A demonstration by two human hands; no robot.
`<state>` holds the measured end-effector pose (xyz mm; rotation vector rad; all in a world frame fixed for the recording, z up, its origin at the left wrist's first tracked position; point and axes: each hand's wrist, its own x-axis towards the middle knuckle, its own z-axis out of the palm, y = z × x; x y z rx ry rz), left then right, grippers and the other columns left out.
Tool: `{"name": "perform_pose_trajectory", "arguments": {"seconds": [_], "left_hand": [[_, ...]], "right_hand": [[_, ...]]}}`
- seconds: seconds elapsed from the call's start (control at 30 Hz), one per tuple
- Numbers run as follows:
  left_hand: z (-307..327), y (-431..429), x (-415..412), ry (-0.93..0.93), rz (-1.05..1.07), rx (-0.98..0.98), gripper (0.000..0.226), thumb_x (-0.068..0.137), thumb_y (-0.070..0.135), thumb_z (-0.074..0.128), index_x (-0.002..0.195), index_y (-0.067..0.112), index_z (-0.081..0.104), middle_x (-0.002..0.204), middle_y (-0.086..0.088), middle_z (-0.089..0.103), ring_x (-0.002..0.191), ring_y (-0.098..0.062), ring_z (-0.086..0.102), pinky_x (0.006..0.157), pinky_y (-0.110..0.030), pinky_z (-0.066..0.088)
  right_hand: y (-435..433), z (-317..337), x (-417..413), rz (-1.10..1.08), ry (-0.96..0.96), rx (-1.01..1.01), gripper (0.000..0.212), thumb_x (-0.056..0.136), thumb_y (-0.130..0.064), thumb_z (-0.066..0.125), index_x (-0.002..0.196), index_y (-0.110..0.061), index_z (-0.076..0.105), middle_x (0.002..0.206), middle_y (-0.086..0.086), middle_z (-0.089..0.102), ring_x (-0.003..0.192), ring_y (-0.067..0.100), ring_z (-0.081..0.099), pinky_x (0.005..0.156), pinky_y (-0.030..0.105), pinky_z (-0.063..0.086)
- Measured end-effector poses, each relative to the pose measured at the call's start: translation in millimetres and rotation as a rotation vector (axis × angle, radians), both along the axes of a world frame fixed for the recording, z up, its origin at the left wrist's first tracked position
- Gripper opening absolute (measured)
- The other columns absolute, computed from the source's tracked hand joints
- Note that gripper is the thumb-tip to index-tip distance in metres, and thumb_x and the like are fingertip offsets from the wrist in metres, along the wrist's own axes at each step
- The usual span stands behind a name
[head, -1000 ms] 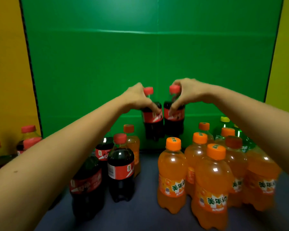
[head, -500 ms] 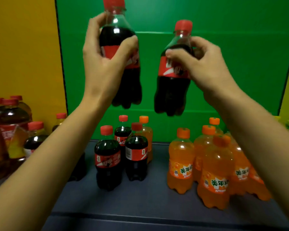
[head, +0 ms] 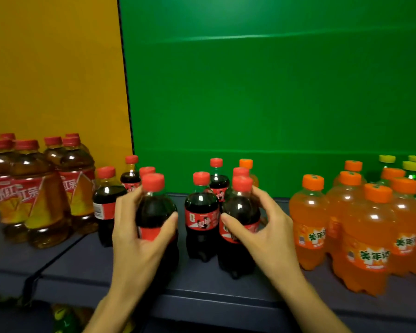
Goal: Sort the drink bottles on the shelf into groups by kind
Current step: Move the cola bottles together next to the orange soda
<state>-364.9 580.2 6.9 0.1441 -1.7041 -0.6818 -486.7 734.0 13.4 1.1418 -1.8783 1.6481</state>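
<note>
Two cola bottles are held upright at the front of the shelf [head: 226, 280], one in each hand. The left hand [head: 139, 236] is wrapped around the left cola bottle [head: 154, 207], thumb across the red label on the right side, fingers behind on the left. The right hand [head: 264, 231] is closed around the right cola bottle [head: 240, 212], thumb on the label at the left, fingers curled round the shoulder on the right. Both bottle bases look down at shelf level; whether they are actually resting on it cannot be told, since the left base is hidden by the hand.

A third cola bottle [head: 201, 217] stands free between the two held ones, close beside the right one. More cola bottles [head: 216, 181] are grouped just behind, and another cola bottle [head: 103, 203] is at the left next to the left hand. One orange-capped bottle [head: 246, 169] is seen at the back of the cola group.

Tea bottles [head: 34, 195] with red caps are clustered at far left against the yellow wall [head: 53, 68]. Orange soda bottles [head: 360, 236] are clustered at right, well apart from the cola. Yellow-capped green bottles [head: 412, 169] are behind them at far right. A green backdrop [head: 274, 80] is behind the shelf.
</note>
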Motion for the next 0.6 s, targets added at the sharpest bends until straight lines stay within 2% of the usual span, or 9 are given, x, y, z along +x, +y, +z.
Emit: {"name": "perform_pose_trajectory", "arguments": {"seconds": [0.1, 0.17, 0.23, 0.33, 0.4, 0.5, 0.6], "left_hand": [[-12, -12, -1, 0.011, 0.013, 0.049, 0.053, 0.071, 0.043, 0.058, 0.120, 0.026, 0.044, 0.107, 0.004, 0.049, 0.104, 0.014, 0.043, 0.089, 0.001, 0.031], [-15, -18, -2, 0.025, 0.012, 0.058, 0.055, 0.071, 0.043, 0.058, 0.121, 0.026, 0.044, 0.109, 0.011, 0.046, 0.104, 0.015, 0.042, 0.089, 0.001, 0.030], [-17, -25, -4, 0.032, 0.029, 0.069, 0.058, 0.071, 0.044, 0.057, 0.124, 0.023, 0.044, 0.107, 0.012, 0.045, 0.104, 0.009, 0.043, 0.091, 0.000, 0.030], [-21, -35, -6, 0.006, 0.071, 0.082, 0.068, 0.071, 0.050, 0.056, 0.131, 0.019, 0.041, 0.117, 0.017, 0.040, 0.114, -0.004, 0.039, 0.099, -0.019, 0.031], [-22, -40, -8, -0.012, 0.076, 0.075, 0.073, 0.071, 0.051, 0.054, 0.135, 0.020, 0.038, 0.123, 0.018, 0.038, 0.118, -0.001, 0.033, 0.099, -0.028, 0.029], [-22, -45, -9, -0.049, 0.051, 0.071, 0.077, 0.071, 0.053, 0.055, 0.137, 0.020, 0.033, 0.127, 0.012, 0.036, 0.121, -0.003, 0.031, 0.102, -0.027, 0.026], [-23, -49, -10, -0.110, 0.049, 0.054, 0.078, 0.075, 0.046, 0.070, 0.136, 0.016, 0.032, 0.130, -0.003, 0.035, 0.124, -0.015, 0.032, 0.103, -0.032, 0.027]], "right_hand": [[-11, -11, 5, -0.040, -0.046, -0.067, 0.054, 0.063, -0.046, 0.079, 0.102, -0.061, 0.045, 0.105, -0.029, 0.053, 0.104, -0.006, 0.052, 0.087, 0.009, 0.039], [-18, -17, 8, -0.077, -0.048, -0.108, 0.051, 0.062, -0.056, 0.069, 0.105, -0.064, 0.042, 0.108, -0.039, 0.045, 0.109, -0.012, 0.043, 0.088, -0.001, 0.031], [-26, -21, 10, -0.103, -0.052, -0.118, 0.051, 0.064, -0.062, 0.059, 0.111, -0.062, 0.038, 0.121, -0.042, 0.033, 0.120, -0.013, 0.031, 0.092, -0.003, 0.024], [-34, -23, 14, -0.047, -0.144, -0.144, 0.061, 0.063, -0.065, 0.056, 0.117, -0.070, 0.029, 0.138, -0.041, 0.016, 0.130, -0.017, 0.019, 0.095, -0.003, 0.020], [-38, -24, 13, -0.012, -0.164, -0.157, 0.071, 0.062, -0.064, 0.059, 0.125, -0.064, 0.026, 0.147, -0.032, 0.016, 0.134, -0.015, 0.018, 0.104, 0.004, 0.022], [-44, -25, 13, 0.003, -0.201, -0.147, 0.084, 0.060, -0.067, 0.061, 0.135, -0.049, 0.026, 0.153, -0.021, 0.017, 0.139, -0.006, 0.019, 0.114, 0.028, 0.025], [-51, -26, 15, -0.022, -0.215, -0.145, 0.086, 0.062, -0.065, 0.060, 0.139, -0.041, 0.029, 0.153, -0.020, 0.017, 0.140, -0.004, 0.018, 0.116, 0.034, 0.025]]}}
